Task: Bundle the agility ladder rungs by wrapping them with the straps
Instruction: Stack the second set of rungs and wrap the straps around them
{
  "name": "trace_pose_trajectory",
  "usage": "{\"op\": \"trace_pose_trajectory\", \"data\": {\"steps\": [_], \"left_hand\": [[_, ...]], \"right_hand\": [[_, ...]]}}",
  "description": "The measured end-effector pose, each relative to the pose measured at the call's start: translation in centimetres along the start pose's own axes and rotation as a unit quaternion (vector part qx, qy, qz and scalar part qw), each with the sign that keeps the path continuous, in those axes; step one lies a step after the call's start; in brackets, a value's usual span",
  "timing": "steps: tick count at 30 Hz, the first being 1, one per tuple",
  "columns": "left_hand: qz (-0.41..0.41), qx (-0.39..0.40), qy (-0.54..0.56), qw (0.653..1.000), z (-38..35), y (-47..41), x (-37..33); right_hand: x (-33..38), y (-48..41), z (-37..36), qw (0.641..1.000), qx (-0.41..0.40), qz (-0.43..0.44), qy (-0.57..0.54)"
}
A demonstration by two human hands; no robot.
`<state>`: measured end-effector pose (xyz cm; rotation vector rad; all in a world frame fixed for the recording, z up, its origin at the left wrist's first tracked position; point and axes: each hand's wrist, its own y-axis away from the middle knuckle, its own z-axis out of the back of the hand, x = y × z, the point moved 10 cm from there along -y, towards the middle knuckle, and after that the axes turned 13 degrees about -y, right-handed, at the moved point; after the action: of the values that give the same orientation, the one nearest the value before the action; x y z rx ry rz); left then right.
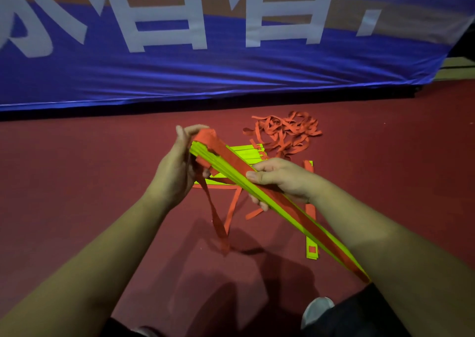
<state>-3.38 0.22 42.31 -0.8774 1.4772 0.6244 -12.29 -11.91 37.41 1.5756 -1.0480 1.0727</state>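
Observation:
A stack of yellow-green ladder rungs point(226, 168) runs diagonally from upper left to lower right above the floor. A red strap point(232, 157) lies along its top face and folds over the far end. My left hand point(177, 167) holds that far end and pinches the strap there; a strap loop point(218, 223) hangs down from it. My right hand point(280, 180) grips the stack at its middle, thumb on top and fingers underneath.
More yellow-green rungs point(246, 151) lie on the dark red floor point(102, 182) behind the stack, with a tangled pile of red strap point(285, 133) beyond. A single rung point(311, 253) lies at right. A blue banner point(205, 74) hangs behind. My knees and a shoe point(317, 309) sit below.

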Motion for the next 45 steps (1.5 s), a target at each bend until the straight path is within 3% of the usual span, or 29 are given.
{"op": "trace_pose_trajectory", "data": {"steps": [2,7,12,17,19,21,23,25,27,30,32,35,40,45], "left_hand": [[0.019,0.021,0.004,1.000,-0.7,-0.1,0.2],[-0.033,-0.010,-0.218,0.975,-0.4,0.3,-0.8],[-0.036,-0.011,-0.206,0.978,0.0,0.1,-0.9],[-0.028,0.011,-0.275,0.961,0.4,-0.2,0.0],[-0.002,0.027,-0.225,0.974,0.6,-0.4,0.6],[0.033,0.030,-0.186,0.982,0.8,-0.4,1.1],[0.054,-0.011,-0.197,0.979,1.4,-0.3,1.4],[0.065,-0.069,-0.196,0.976,2.3,-0.1,1.3],[0.053,-0.097,-0.203,0.973,2.8,-0.1,0.8],[0.012,-0.098,-0.223,0.970,2.9,-0.1,-0.7],[-0.010,-0.096,-0.223,0.970,3.0,0.1,-1.7],[-0.022,-0.081,-0.212,0.974,3.2,0.1,-2.1],[-0.020,-0.022,-0.126,0.992,4.3,-0.1,-1.9],[-0.048,0.061,-0.074,0.994,3.4,0.4,-3.1]], "right_hand": [[0.2,-0.2,0.1,1.000,-0.018,0.018,-0.006],[0.3,-0.5,0.2,0.995,-0.066,0.055,0.047],[1.7,-0.5,0.6,0.975,-0.132,0.119,0.135],[2.6,-0.7,0.5,0.935,-0.177,0.182,0.248],[3.2,-0.5,0.3,0.893,-0.215,0.212,0.335],[4.1,0.0,-0.7,0.817,-0.243,0.261,0.453],[4.5,0.6,-2.8,0.730,-0.249,0.321,0.549],[5.0,0.9,-3.8,0.690,-0.263,0.342,0.581],[5.1,0.6,-3.2,0.722,-0.275,0.319,0.548],[4.1,-1.0,-1.4,0.854,-0.258,0.236,0.386],[2.9,-2.2,-1.7,0.912,-0.208,0.183,0.302],[1.6,-3.1,-2.5,0.944,-0.139,0.137,0.267],[0.8,-3.0,-4.2,0.990,-0.029,0.079,0.113],[1.3,-2.6,-4.5,0.994,-0.021,0.082,0.071]]}}
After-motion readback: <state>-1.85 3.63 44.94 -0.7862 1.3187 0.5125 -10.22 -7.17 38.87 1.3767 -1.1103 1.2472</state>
